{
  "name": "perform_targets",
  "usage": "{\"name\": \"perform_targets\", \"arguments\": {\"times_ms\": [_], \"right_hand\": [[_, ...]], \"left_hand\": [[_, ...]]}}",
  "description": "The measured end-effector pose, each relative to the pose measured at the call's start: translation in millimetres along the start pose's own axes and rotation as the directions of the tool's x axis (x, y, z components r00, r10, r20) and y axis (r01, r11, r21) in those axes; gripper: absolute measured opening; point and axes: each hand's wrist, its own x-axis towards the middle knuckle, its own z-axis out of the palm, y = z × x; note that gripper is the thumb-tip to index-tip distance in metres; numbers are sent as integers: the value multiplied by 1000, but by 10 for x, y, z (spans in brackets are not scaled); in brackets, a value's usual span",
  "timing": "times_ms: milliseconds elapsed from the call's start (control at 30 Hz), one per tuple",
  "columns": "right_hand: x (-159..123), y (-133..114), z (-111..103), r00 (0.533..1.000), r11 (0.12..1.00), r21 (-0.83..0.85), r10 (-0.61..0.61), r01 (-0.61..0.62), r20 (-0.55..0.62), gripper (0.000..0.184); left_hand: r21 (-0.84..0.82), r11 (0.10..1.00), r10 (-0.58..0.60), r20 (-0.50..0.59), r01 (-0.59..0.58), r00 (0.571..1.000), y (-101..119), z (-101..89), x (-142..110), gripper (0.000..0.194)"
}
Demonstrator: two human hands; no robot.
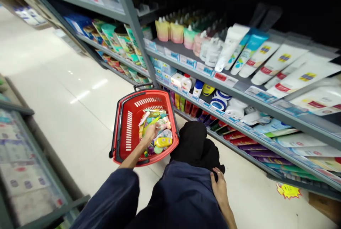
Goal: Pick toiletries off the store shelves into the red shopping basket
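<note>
A red shopping basket [121, 110] with black handles stands on the floor, holding a jumble of small toiletries. My left hand [151, 132] reaches inside it, fingers drawn together over the pile. Whatever they grip, if anything, is too small and blurred to name. Close to this hand lie a yellow bottle [163, 142] and a pale round item [167, 133]. My right hand [220, 184] rests on my dark-clothed thigh with its fingers spread, a ring on one of them, holding nothing.
To the right runs a grey shelf unit [186, 62] with white tubes [282, 58], small spouted pouches [176, 31] and bottles. Another shelf [34, 172] borders the aisle at the left. A yellow starburst tag [288, 190] lies low at the right, by the shelf base.
</note>
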Motion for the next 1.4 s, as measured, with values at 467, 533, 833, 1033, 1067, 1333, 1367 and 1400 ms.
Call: {"name": "perform_targets", "arguments": {"times_ms": [467, 533, 833, 1033, 1067, 1333, 1367, 1400], "right_hand": [[-203, -3189, -1035, 825, 548, 836, -483, 24, 293, 37], [-247, -3271, -1211, 825, 559, 823, -510, 101, 245, 36], [-339, -3054, -1463, 863, 424, 886, -501, 187, 57, 46], [-349, -3000, -1400, 840, 451, 859, -541, 243, 47, 55], [-351, -3010, -1369, 841, 452, 857, -539, 248, 41, 56], [-348, -3048, -1069, 831, 405, 895, -552, 189, 74, 52], [-333, -3040, -1028, 832, 400, 899, -550, 178, 80, 53], [-314, -3031, -985, 833, 398, 903, -546, 165, 88, 53]], "left_hand": [[-258, 207, 898, -334, -944, 288, 2744, -1183, -988, 20], [-315, 324, 816, -384, -892, 432, 2849, -1179, -1009, 18], [87, 933, -272, -467, 350, 841, 360, -821, -1011, 95], [161, 661, -678, -290, 733, 675, -1011, -869, -1374, 89], [198, 662, -673, -268, 723, 689, -1060, -882, -1427, 87], [192, 580, -735, -296, 791, 611, -1293, -651, -2276, 93], [174, 560, -753, -301, 810, 585, -1325, -613, -2410, 95], [153, 540, -770, -307, 828, 559, -1353, -582, -2531, 97]]}}
